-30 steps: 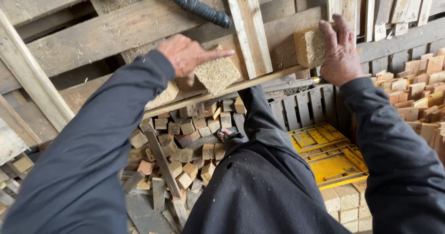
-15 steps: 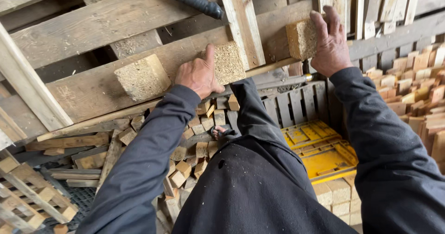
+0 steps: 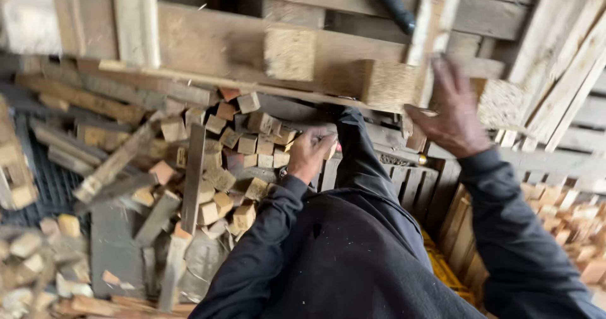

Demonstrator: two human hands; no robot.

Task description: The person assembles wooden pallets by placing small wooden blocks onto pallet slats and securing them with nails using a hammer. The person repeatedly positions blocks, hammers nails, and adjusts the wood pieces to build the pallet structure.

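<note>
Amid stacked pallets, right hand (image 3: 451, 114), fingers spread, touches chipboard block (image 3: 502, 104); left hand (image 3: 309, 155) curled above wood offcuts (image 3: 227, 161).

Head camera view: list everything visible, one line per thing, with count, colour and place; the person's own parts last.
pallet boards: several, weathered grey-brown, across the top.
chipboard blocks: three, pale tan, fixed along the pallet, at centre, right of centre and far right.
black hose: one, top, right of centre.
small wood offcuts: many, tan and reddish, heaped at centre left.
loose slats: several, grey, lying across the heap.
yellow object: one, partly hidden, bottom right.
more offcuts: many, orange-tan, right edge.
left hand: down at the heap's edge, fingers curled; blurred.
right hand: raised, open, beside the far-right block; blurred.
sleeves: two, dark.
</note>
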